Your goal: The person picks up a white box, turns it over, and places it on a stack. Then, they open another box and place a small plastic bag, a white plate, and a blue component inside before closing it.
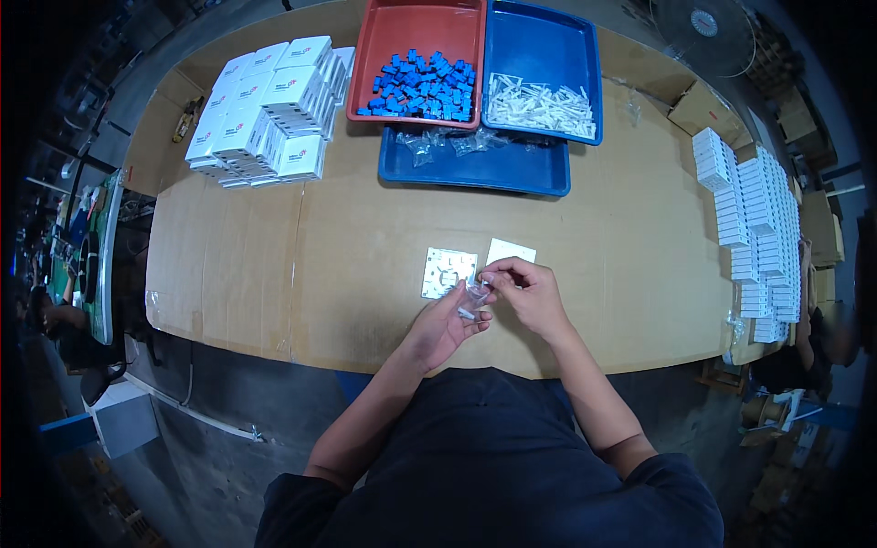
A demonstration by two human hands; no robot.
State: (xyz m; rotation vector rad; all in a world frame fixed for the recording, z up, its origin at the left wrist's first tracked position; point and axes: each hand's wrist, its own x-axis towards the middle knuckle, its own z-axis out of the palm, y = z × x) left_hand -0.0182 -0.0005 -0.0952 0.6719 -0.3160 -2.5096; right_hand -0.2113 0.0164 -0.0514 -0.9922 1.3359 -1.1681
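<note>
Right now I'm on the bagging step: my left hand (445, 325) cradles a small clear bag (473, 294), fingers pinched on it, while my right hand (530, 294) nips its top edge, just near side of the white wall plate (449, 272). I judge the next move needs a steady pinch to keep the mouth open.

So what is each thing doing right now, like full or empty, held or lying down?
Small clear bag: held by both hands.
Left hand: gripping bag.
Right hand: pinching bag.
White plate: lying flat.
Red tray: holds blue parts.
Blue tray: holds white parts.
White boxes: stacked, closed.
</note>
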